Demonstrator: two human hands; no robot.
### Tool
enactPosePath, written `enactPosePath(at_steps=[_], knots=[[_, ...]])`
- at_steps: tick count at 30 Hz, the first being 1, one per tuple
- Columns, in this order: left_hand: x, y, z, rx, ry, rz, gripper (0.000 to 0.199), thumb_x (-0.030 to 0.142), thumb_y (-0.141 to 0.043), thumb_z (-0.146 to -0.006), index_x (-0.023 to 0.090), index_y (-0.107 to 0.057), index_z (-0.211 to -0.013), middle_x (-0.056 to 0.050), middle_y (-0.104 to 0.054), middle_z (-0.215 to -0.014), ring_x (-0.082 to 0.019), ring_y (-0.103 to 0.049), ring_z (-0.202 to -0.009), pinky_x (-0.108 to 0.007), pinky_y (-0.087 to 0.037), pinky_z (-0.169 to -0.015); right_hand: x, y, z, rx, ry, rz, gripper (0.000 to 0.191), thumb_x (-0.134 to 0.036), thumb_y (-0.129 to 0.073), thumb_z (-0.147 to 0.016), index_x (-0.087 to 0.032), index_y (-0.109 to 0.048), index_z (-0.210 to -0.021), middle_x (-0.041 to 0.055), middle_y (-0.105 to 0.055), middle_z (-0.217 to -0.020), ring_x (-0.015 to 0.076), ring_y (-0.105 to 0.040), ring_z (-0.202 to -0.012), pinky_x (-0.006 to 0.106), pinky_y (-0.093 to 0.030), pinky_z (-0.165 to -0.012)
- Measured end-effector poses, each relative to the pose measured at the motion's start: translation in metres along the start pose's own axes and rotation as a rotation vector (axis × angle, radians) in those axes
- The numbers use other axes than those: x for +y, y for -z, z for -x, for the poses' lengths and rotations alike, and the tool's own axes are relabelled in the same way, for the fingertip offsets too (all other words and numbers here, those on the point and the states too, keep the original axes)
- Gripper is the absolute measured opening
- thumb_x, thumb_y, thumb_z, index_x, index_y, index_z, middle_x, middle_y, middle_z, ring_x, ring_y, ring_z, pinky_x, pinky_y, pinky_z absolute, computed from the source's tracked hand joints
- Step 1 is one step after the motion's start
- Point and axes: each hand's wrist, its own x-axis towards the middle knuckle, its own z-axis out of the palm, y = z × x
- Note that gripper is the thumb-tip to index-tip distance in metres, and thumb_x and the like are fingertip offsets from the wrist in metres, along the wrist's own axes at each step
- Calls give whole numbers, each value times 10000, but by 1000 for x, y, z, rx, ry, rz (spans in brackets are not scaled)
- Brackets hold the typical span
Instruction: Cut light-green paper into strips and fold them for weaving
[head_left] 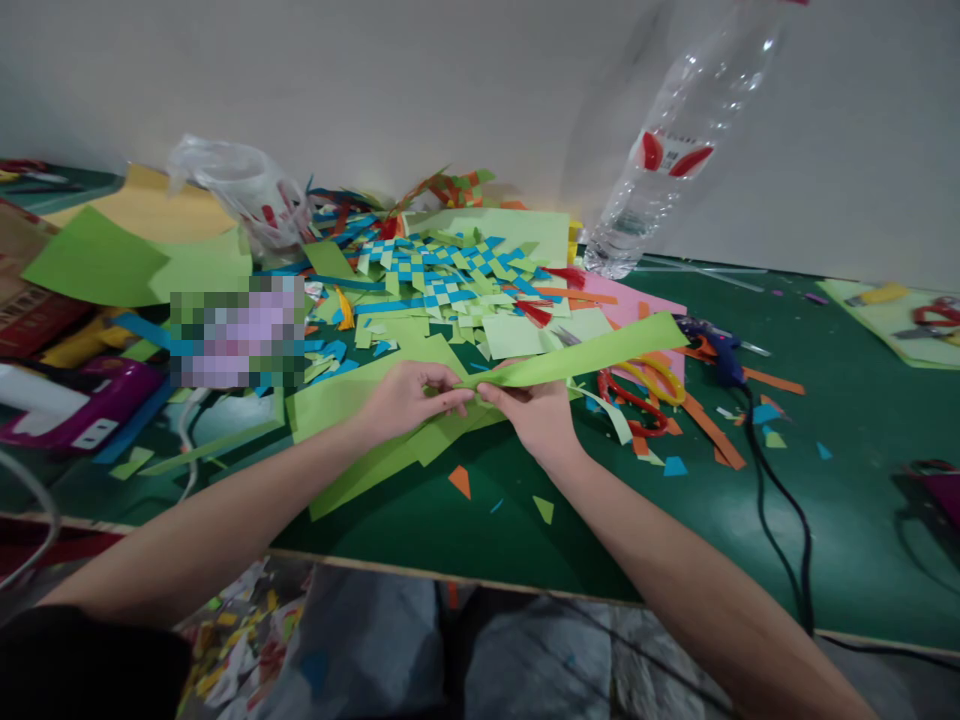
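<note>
A green table [555, 550] runs along a pale wall [450, 90]. Nearest, the left hand [412, 398] and right hand [541, 408] pinch a green paper strip [600, 352] above green sheets [352, 455]. Beyond, woven blue-and-green pieces [442, 265] lie heaped. Farther back stand a bagged cup [251, 190], contents unclear, and a clear bottle [675, 150], seemingly nearly empty.

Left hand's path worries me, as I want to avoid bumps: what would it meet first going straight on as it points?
Probably the right hand: its fingers lie just ahead of the left hand, along the green paper strip both pinch. Exact depth alignment is unclear.
</note>
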Motion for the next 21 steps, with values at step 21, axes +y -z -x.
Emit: enactPosePath(at_steps=[21], knots=[[-2,0,0,-20,23,-37,387,489,-637,-869,172,-696,-657,-30,-710,-631,-100,-606,-540,-186,-439,-506,-3,0,0,-51,42,-20,246,-404,-844,-666,-236,-692,-762,-15,-672,-649,167,-652,-644,363,-572,-674]])
